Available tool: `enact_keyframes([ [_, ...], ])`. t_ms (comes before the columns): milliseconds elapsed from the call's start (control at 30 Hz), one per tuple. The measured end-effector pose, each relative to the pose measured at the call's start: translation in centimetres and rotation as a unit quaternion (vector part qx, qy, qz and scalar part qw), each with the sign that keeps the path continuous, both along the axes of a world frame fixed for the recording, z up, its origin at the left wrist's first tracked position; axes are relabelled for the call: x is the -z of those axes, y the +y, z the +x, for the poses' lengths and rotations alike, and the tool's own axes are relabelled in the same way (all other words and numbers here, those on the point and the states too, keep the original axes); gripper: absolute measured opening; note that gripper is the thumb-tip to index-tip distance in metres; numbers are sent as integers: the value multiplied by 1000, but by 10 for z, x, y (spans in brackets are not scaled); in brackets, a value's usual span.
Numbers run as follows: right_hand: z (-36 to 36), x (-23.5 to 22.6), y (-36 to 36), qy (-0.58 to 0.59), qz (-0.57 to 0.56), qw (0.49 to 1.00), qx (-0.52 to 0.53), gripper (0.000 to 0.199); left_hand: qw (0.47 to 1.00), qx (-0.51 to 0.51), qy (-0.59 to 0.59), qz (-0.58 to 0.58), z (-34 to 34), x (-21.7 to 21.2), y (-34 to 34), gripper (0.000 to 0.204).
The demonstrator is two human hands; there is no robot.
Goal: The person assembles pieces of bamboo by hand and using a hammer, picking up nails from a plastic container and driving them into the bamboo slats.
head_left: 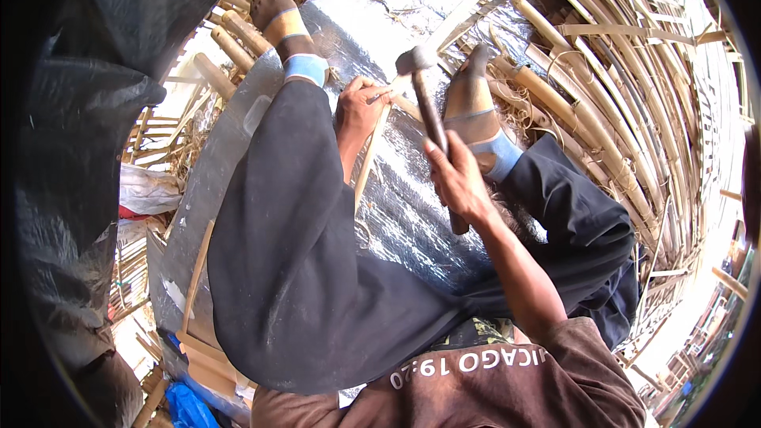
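Observation:
My right hand (460,178) is wrapped round the wooden handle of a hammer (429,103). The hammer's metal head is raised at the far end, just right of my left hand. My left hand (361,111) is closed, its fingertips pinched at the upper end of a thin bamboo strip (371,154). Whether a smaller piece is also between those fingertips is too small to tell. The strip slants down toward my left leg. Beneath both hands lies a shiny silver sheet (396,222), and another bamboo piece (408,108) crosses close to the fingertips.
My feet, in striped socks (289,32), rest either side of the work. Many long bamboo poles (587,111) are piled along the right. Short bamboo pieces (230,43) lie at the far left. A black plastic sheet (79,111) hangs at the left, and a blue bag (189,406) lies lower left.

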State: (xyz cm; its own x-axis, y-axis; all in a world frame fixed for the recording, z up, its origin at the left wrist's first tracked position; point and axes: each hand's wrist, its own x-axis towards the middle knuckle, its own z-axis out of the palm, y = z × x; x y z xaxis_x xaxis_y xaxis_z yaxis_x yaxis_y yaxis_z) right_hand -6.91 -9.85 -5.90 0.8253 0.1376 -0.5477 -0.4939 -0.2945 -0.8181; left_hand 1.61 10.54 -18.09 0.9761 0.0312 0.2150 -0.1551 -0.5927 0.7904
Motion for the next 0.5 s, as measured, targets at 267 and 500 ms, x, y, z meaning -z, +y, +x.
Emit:
enact_keyframes([
  [267, 4, -24, 4, -8, 24, 1000, 8, 36, 999, -7, 19, -38, 0, 5, 0, 17],
  [500, -5, 23, -1, 48, -21, 999, -10, 38, 1000, 11, 23, -1, 3, 2, -8, 17],
])
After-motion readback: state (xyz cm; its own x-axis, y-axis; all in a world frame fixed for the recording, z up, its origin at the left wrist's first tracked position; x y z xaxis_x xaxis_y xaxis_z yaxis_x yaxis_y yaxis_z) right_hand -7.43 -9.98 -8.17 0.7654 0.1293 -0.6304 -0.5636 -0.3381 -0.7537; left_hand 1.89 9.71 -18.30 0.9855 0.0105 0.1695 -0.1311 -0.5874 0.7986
